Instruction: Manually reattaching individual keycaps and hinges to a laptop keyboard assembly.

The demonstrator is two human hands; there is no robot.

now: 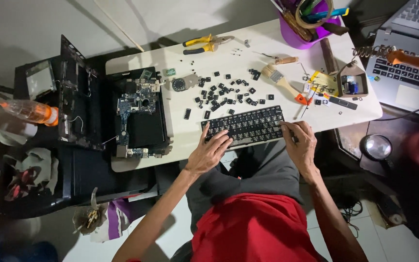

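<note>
A black laptop keyboard (248, 125) with most keycaps removed lies at the near edge of a white table (248, 46). My left hand (210, 151) rests on the keyboard's left end, fingers spread over it. The right end of the keyboard is gripped by my right hand (300, 143). Several loose black keycaps (224, 92) are scattered on the table just beyond the keyboard. An opened laptop base with a blue circuit board (134, 109) lies to the left.
A paintbrush (281, 80), yellow-handled pliers (202, 44), a purple tool cup (304, 24) and small parts lie at the back. A second laptop (406, 63) is at the right, an orange-capped bottle (30, 111) at the left.
</note>
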